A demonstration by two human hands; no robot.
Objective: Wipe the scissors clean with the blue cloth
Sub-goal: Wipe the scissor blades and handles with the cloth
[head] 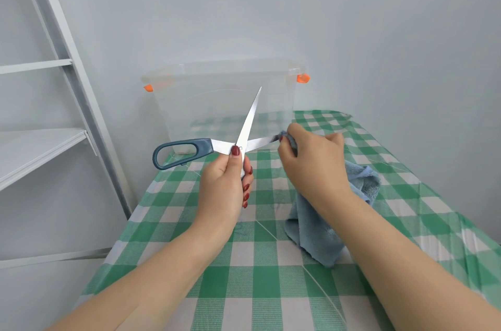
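Note:
The scissors [217, 145] have grey-blue handles and steel blades, and they are spread wide open above the table. My left hand [226, 184] grips them at the pivot and around the lower handle, thumb on the screw. One blade points up and away; the other lies level toward the right. My right hand [311, 160] pinches a fold of the blue cloth [325, 225] around the tip of the level blade. The rest of the cloth hangs under my right wrist onto the table.
A clear plastic box [225, 103] with orange latches stands at the table's far end, just behind the raised blade. The table wears a green-and-white checked cover [244, 263]. A white shelf unit [54, 119] stands to the left, a pale wall behind.

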